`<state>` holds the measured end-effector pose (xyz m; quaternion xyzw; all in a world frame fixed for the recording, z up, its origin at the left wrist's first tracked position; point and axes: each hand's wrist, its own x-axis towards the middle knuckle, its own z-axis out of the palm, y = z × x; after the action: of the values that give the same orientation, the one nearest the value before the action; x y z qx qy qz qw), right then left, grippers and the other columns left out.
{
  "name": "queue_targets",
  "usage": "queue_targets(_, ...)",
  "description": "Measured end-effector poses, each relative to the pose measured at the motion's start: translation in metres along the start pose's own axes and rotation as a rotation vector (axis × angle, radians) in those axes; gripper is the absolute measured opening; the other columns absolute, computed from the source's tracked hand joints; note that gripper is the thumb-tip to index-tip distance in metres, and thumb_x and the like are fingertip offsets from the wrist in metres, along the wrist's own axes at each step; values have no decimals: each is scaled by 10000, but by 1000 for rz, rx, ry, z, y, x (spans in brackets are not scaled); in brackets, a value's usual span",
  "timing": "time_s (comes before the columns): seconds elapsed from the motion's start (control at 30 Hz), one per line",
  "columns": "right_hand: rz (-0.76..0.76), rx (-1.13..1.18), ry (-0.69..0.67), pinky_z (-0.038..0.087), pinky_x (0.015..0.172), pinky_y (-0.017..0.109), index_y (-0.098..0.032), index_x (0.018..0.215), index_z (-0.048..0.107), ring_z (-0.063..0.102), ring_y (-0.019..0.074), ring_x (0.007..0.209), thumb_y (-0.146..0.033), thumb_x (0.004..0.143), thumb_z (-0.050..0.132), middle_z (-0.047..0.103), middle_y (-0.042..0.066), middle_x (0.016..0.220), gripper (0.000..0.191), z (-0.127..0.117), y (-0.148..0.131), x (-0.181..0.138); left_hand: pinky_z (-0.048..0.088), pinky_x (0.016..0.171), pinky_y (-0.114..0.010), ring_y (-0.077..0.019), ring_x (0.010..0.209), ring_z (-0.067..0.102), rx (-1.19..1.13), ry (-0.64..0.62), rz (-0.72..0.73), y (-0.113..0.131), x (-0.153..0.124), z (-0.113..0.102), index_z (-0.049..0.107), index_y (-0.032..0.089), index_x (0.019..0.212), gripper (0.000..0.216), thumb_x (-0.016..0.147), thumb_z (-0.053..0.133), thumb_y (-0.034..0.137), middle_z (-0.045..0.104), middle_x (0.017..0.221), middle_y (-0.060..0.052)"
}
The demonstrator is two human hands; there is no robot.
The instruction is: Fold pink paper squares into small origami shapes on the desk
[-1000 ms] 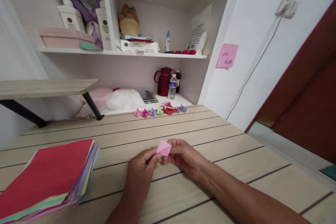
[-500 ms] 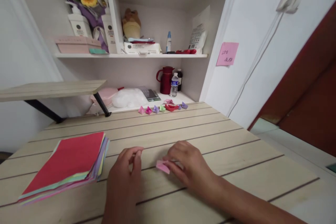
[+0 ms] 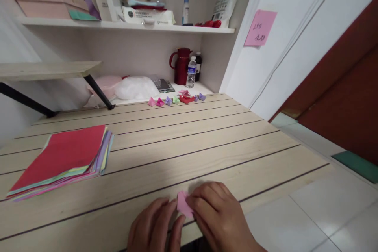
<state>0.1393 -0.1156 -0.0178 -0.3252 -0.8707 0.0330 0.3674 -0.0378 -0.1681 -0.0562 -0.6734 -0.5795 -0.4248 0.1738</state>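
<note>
A small folded pink paper piece [image 3: 183,204] lies on the wooden table [image 3: 183,145] near its front edge. My right hand [image 3: 220,216] presses on its right side with the fingers curled together over it. My left hand [image 3: 156,228] rests just left of the piece, fingers close together and touching its edge. A stack of coloured paper sheets [image 3: 62,159] with a red sheet on top lies at the left. A row of small folded paper shapes [image 3: 175,100] in pink, purple, green and red sits at the table's far edge.
Behind the table a low shelf holds a dark red jug [image 3: 180,67], a water bottle [image 3: 191,73] and a white bag [image 3: 136,88]. An upper shelf [image 3: 124,25] carries boxes and bottles. A pink sticky note [image 3: 260,27] hangs on the wall. Tiled floor lies to the right.
The pink piece went from held up in both hands down onto the table. Both hands now press on it near the front edge. The camera tilted downward.
</note>
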Motion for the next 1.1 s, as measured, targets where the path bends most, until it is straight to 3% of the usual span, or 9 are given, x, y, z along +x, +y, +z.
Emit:
queue_targets(0.2,85,109,-45,404,753,348,-218,1018,635,567,198,854,-185,952,557,683,30,955,108,-7,2,-1,517,726,-300,-162,791,686,124,-199,401,-16,18,-8,659,248,1059,199,870,613,290,753,948,7)
queue_targets(0.33,158,159,-117,409,836,367,-290,1145,626,568,203,984,-237,937,621,668,16,1086,215,-15,8,-1,514,704,-295,-155,776,687,155,-246,438,-19,20,-12,675,255,1054,216,848,632,301,761,964,20)
queue_targets(0.57,142,120,-136,415,839,376,-369,1217,631,577,204,994,-228,941,612,663,9,1096,310,-17,9,-1,496,752,-310,-163,827,686,136,-272,369,-12,18,-15,683,276,1038,201,843,640,292,764,1040,25)
queue_targets(0.97,228,243,-193,413,811,374,-277,910,675,605,218,948,-201,891,677,690,6,992,79,-18,9,12,396,867,-389,-217,901,623,94,-206,12,11,10,-11,677,290,897,113,906,565,281,747,1002,6)
queue_targets(1.1,233,273,-179,397,817,381,-291,911,680,600,225,953,-209,885,692,689,3,998,87,-16,11,13,385,878,-429,-248,934,596,95,-193,-70,17,10,-9,674,293,864,160,927,527,292,734,1017,-14)
